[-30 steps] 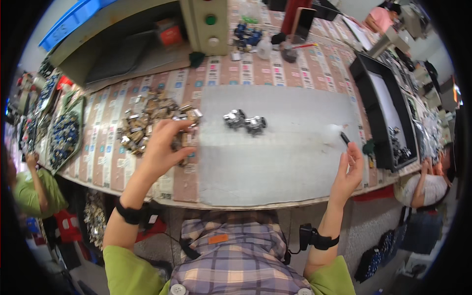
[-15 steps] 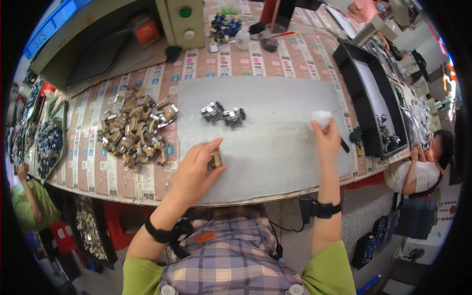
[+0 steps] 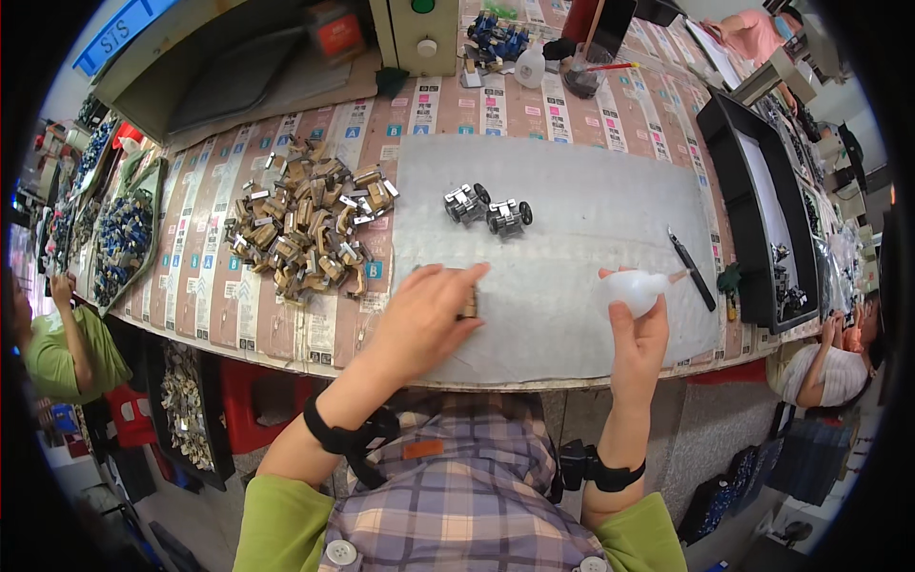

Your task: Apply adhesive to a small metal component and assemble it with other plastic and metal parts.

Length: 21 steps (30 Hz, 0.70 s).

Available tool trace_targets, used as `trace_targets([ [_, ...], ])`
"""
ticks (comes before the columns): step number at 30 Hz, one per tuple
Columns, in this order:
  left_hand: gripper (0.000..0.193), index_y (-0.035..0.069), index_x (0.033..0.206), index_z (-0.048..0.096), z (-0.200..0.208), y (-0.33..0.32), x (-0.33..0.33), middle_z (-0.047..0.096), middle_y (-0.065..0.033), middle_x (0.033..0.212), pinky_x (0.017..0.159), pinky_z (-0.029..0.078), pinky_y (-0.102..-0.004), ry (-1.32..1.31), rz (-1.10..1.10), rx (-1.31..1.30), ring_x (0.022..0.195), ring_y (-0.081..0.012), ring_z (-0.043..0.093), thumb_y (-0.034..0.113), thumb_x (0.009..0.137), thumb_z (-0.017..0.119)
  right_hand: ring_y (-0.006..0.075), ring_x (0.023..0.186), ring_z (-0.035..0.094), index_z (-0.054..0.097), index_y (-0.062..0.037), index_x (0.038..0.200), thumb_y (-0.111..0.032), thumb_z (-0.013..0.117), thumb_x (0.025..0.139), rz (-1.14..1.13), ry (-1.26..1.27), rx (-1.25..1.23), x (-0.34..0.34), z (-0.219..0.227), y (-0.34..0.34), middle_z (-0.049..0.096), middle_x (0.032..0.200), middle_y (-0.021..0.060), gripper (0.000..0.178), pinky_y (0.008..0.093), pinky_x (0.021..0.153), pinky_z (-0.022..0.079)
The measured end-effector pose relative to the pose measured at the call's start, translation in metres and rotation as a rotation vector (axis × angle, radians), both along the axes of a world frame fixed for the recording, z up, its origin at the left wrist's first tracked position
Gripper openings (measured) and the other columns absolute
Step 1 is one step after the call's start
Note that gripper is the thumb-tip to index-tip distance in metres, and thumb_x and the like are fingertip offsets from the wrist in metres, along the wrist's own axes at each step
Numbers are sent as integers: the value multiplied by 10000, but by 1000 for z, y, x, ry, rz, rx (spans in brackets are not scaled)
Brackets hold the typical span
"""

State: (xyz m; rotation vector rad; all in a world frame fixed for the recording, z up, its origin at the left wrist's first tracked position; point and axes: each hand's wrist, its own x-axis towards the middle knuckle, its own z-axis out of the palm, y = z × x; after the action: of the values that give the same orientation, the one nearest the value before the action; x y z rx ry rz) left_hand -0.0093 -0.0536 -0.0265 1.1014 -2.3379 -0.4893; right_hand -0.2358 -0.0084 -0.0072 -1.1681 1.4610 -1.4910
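Observation:
My left hand [image 3: 424,319] is over the near left part of the grey sheet [image 3: 562,343], its fingers closed around a small brown block with metal [image 3: 470,301], mostly hidden by the fingers. In my right hand [image 3: 637,334] is a white squeeze bulb [image 3: 629,291] with a thin nozzle turned to the right. Two small silver metal parts with black wheels [image 3: 465,202] sit side by side farther back on the sheet. Just beyond the bulb lies a black-handled pointed tool [image 3: 696,272].
A heap of brown-and-silver blocks [image 3: 300,224] covers the table to the left. A black tray [image 3: 748,210] with metal parts stands at the right. A squeeze bottle [image 3: 529,67] and a cup [image 3: 583,76] holding a brush are at the back. Co-workers sit on both sides.
My right hand has drawn the white bulb nearer to me, and its nozzle now shows. My left hand keeps the brown block over the sheet. The whole view has shifted.

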Motion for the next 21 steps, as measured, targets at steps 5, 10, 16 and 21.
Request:
trace_targets([
  [5, 729, 78, 1250, 350, 6, 13, 19, 562, -98, 978, 769, 462, -316, 382, 53, 220, 856, -212, 572, 79, 630, 734, 139, 955, 508, 487, 6, 1061, -100, 600, 797, 168, -244, 72, 20, 7, 13, 571, 1030, 103, 306, 257, 834, 382],
  [10, 833, 83, 1308, 240, 12, 28, 8, 569, -106, 981, 798, 461, -328, 670, -75, 401, 869, -211, 576, 37, 636, 729, 161, 986, 497, 529, 16, 1036, -124, 635, 767, 617, -311, 104, 40, 13, 15, 536, 1085, 99, 321, 280, 843, 383],
  [16, 847, 72, 1305, 257, 13, 35, 7, 559, -108, 1055, 781, 462, -327, 461, -197, 200, 939, -224, 548, 50, 610, 741, 181, 993, 508, 526, 35, 1076, -187, 650, 760, 790, -460, 297, 41, 6, 18, 524, 1100, 119, 406, 289, 837, 396],
  [21, 778, 58, 1288, 303, 18, 42, 3, 488, -119, 1188, 875, 428, -331, 768, -128, 570, 1043, -227, 509, 81, 641, 733, 180, 937, 549, 480, 56, 1136, -203, 638, 768, 738, -772, 211, 40, 2, 21, 582, 1006, 126, 477, 293, 799, 440],
])
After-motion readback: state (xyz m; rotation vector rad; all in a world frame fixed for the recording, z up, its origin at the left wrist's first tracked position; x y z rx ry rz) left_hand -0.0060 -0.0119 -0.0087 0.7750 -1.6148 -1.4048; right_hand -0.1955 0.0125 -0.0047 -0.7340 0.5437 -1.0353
